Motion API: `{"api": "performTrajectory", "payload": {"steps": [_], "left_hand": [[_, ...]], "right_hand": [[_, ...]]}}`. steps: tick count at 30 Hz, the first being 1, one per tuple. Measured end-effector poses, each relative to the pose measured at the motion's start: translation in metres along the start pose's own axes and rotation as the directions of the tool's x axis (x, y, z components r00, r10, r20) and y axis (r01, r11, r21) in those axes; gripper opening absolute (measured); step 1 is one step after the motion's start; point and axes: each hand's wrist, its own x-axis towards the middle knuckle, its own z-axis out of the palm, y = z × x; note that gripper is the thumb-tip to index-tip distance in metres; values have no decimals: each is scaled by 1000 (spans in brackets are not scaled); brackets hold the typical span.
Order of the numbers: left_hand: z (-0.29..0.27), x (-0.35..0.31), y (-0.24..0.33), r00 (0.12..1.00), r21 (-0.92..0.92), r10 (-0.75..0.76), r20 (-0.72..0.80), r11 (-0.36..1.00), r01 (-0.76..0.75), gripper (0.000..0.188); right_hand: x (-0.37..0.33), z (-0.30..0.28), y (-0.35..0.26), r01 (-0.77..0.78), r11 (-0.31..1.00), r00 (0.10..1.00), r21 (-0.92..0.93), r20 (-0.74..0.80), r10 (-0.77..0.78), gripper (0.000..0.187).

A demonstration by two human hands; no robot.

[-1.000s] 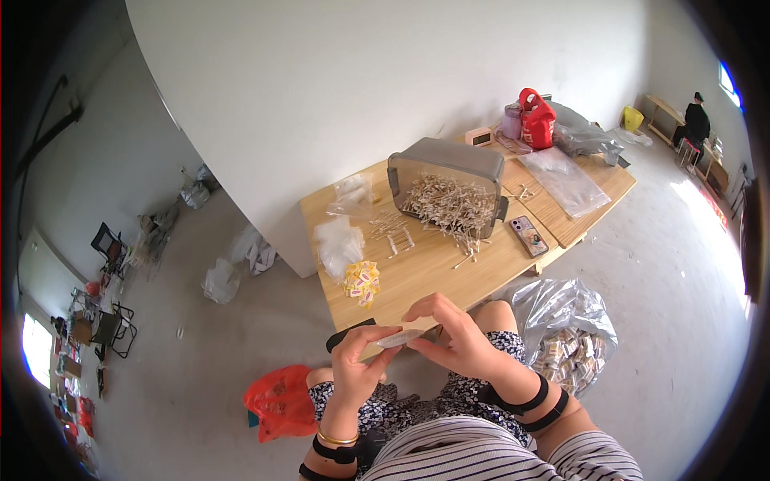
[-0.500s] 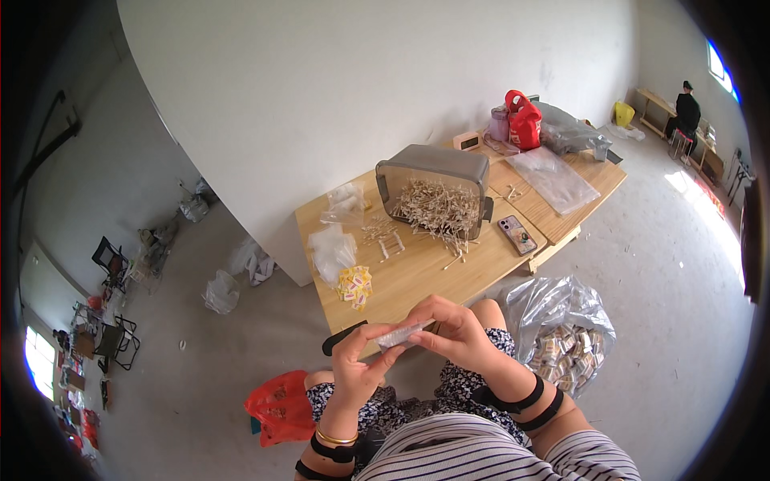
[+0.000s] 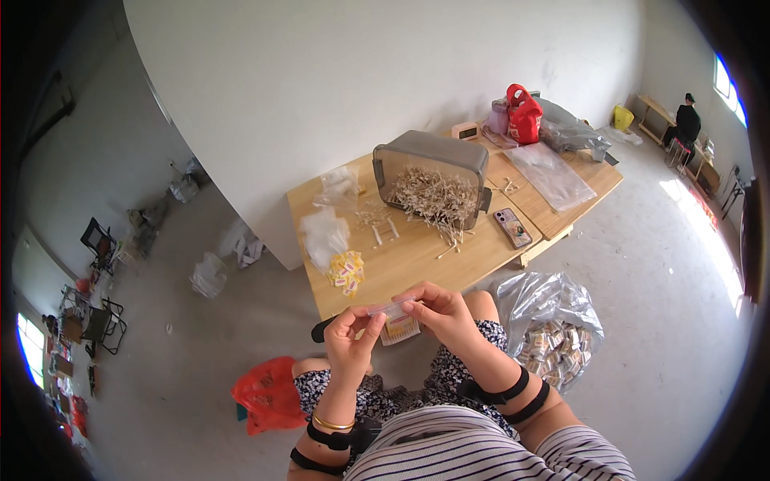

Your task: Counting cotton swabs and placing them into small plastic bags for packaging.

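Clear plastic packet, swab sticks showing in a row along the bottom, held up over the lap near the front edge of the table. Left hand has its left top corner pinched between thumb and fingers, and the right hand has the right one the same way, so yeah, both are gripping it. On the table, a grey bin lies on its side with loose swabs spilling out of its mouth. Left of that there's a heap of yellow cards beside some flat clear bags. Phone sits right of the bin. Down on the floor to the right, a big silvery sack full of packs.
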Motion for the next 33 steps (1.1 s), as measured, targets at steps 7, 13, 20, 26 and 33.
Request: {"api": "performTrajectory", "payload": {"steps": [7, 13, 20, 26, 33], "left_hand": [[-3, 0, -7, 999, 30, 17, -33, 999, -16, 15], [-3, 1, -13, 998, 33, 14, -63, 999, -12, 15], [-6, 12, -30, 995, -49, -93, -47, 995, 90, 12], [-19, 22, -55, 998, 265, 42, -45, 964, -28, 8], [-22, 32, -84, 989, 300, -53, -141, 949, 94, 14]], "right_hand": [[5, -2, 12, -30, 1000, 999, -7, -14, 30, 20], [10, -4, 23, 24, 999, 999, -47, -28, -25, 18], [22, -5, 45, 70, 995, 995, -67, -60, -74, 11], [31, -9, 54, 89, 946, 993, -311, -48, -109, 13], [51, -32, 103, 59, 950, 979, -305, -166, -115, 12]]}}
